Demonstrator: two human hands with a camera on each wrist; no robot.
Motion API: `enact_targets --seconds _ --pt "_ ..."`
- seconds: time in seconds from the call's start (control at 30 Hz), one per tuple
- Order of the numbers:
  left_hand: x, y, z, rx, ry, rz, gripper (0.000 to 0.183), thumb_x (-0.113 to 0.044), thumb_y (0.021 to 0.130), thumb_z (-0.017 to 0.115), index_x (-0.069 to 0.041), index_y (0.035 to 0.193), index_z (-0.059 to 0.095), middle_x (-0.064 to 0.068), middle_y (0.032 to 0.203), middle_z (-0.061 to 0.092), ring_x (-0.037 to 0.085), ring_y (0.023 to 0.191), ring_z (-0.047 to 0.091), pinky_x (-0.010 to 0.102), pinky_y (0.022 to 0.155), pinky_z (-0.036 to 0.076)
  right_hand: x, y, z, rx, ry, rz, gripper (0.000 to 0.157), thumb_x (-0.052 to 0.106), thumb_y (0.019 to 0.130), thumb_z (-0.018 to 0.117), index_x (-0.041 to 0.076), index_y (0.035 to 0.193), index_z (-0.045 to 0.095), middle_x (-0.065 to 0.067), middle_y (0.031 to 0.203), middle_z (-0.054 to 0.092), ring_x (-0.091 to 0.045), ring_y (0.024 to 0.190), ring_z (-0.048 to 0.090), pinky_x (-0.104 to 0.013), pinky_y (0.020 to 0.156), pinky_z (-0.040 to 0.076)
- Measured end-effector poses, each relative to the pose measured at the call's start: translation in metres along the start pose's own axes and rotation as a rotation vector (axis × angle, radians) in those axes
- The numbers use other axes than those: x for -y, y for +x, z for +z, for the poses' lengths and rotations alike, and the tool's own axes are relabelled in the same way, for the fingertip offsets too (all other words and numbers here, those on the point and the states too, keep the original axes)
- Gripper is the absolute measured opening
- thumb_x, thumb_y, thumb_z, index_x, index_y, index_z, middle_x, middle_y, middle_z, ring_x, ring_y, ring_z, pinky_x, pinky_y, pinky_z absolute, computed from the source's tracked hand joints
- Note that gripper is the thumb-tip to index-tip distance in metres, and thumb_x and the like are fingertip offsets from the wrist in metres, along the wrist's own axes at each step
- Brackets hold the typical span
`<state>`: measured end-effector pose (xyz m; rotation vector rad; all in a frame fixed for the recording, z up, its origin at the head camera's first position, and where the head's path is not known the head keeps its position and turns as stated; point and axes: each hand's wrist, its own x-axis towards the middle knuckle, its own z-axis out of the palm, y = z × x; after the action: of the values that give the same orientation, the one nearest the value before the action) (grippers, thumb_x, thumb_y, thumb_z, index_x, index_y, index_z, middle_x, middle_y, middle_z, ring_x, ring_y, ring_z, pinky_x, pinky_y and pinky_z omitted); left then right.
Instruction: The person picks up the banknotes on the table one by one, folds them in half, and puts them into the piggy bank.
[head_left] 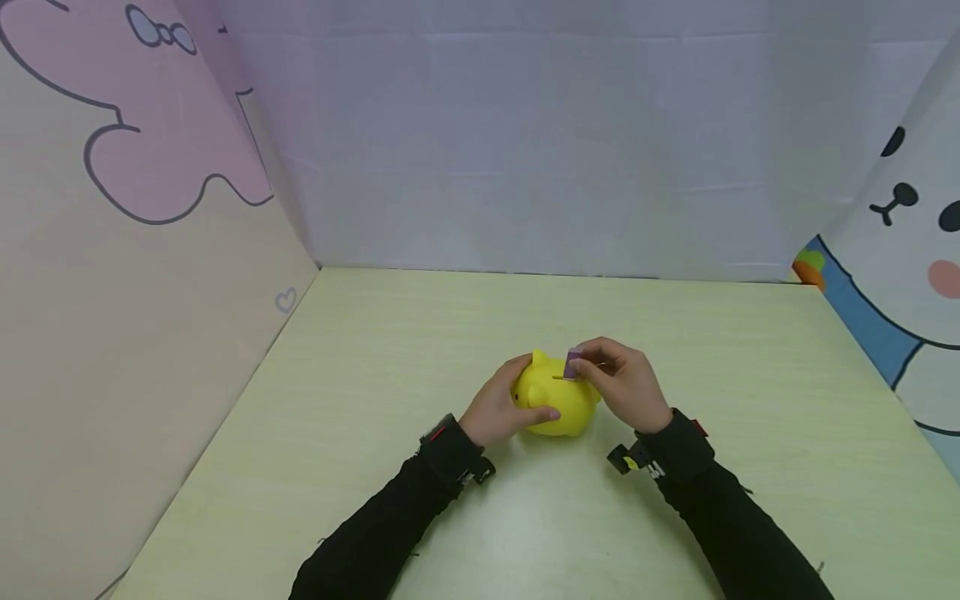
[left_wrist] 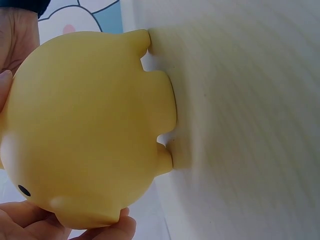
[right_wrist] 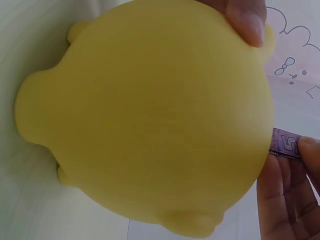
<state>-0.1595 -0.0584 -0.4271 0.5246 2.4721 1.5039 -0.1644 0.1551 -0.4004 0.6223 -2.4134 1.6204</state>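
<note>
A yellow piggy bank [head_left: 573, 412] stands on the table in the head view, a thin slot [head_left: 559, 378] along its top. My left hand [head_left: 498, 406] holds it at the head end, thumb laid along the near side. In the left wrist view the bank [left_wrist: 90, 115] shows its feet on the tabletop, with fingertips [left_wrist: 127, 227] at an ear. Between thumb and fingers, my right hand [head_left: 626, 383] pinches a small folded purple banknote [head_left: 573, 364], upright at the slot. The right wrist view shows a 5 on the note [right_wrist: 287, 143]; the bank's curve hides its lower edge.
A pale wooden table [head_left: 420, 333] extends around both hands. White fabric [head_left: 487, 150] hangs along its back edge. Printed cartoon panels [head_left: 180, 133] flank the left and right sides.
</note>
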Motion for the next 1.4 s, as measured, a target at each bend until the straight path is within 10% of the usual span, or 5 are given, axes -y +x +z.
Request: enact_targets --seconds 0.97,1.4 --pt "0.0016 0.0008 -0.0005 0.019 -0.011 0.023 0.085 -0.032 0.084 0.079 -0.009 0.151 0.033 0.008 0.147 0.044 0.021 0.113 0.052 0.035 0.097 0.047 -0.0058 -0.0043 0.0051 0.041 -0.132 -0.041 0.014 0.006 0.089 0.070 0.005 0.103 0.070 -0.009 0.098 0.071 -0.005 0.080 0.059 -0.020 0.072 0.053" --pt "-0.0004 -0.0003 -0.0013 0.027 -0.026 0.017 0.084 -0.032 0.084 0.078 -0.010 0.151 0.033 0.008 0.146 0.044 0.021 0.112 0.051 0.035 0.096 0.047 -0.0078 -0.0071 0.0024 0.010 -0.016 -0.160 0.016 -0.004 0.091 0.063 0.001 0.105 0.068 -0.013 0.097 0.071 -0.001 0.089 0.064 -0.013 0.081 0.053"
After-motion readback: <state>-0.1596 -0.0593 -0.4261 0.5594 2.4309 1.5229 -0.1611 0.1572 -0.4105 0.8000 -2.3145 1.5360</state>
